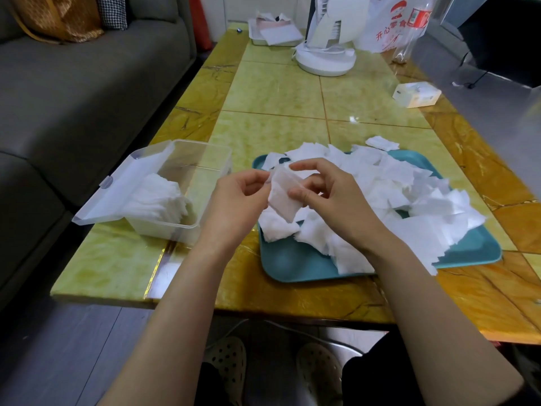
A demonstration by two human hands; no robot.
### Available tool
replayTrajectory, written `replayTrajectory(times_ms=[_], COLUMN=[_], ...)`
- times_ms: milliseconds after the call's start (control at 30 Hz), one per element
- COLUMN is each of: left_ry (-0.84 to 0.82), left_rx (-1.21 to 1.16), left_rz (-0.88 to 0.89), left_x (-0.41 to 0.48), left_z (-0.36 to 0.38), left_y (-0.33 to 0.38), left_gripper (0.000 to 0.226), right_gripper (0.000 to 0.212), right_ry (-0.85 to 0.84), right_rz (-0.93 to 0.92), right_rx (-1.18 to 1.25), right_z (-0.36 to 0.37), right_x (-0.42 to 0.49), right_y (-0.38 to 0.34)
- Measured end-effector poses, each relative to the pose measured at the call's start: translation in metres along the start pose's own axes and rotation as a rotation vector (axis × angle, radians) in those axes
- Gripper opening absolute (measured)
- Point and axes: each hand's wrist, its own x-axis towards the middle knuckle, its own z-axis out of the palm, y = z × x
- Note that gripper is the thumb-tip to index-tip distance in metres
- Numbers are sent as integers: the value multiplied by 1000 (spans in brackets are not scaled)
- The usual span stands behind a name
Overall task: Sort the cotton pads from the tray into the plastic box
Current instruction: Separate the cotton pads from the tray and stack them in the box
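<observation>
Above the left end of the teal plastic tray [292, 268], both hands pinch one thin white rectangular cotton pad [282, 197], the left hand [238, 197] at its top corner and the right hand's [330, 200] fingers [304, 166] curled on its right edge. Its long axis slants from upper left to lower right. A stack of white pads [158, 197] sits in the clear plastic box [164, 228] on the yellow counter [278, 92].

A living room at home.
A grey sofa [87, 92] with patterned cushions [112, 11] runs beside a low coffee table [272, 92] topped in yellow marble-look tiles. On it stand a white desk fan [325, 58] and a printed plastic shopping bag [392, 24]. Perforated house slippers [228, 361] show below its edge.
</observation>
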Motion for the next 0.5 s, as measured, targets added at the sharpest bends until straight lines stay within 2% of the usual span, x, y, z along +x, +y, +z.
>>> replayTrajectory(times_ms=[67, 200, 500], left_ry=[-17, -42, -33], left_rx=[13, 38, 40], left_rz=[4, 20, 42], left_x=[-1, -1, -1], left_z=[1, 0, 2], left_y=[0, 0, 1], left_gripper=[9, 25, 21], right_gripper=[28, 13, 4], right_ry=[12, 8, 86], right_rz=[-2, -15, 30], right_rx=[-9, -28, -96], right_z=[-1, -2, 1], right_x=[0, 1, 1], right_y=[1, 0, 8])
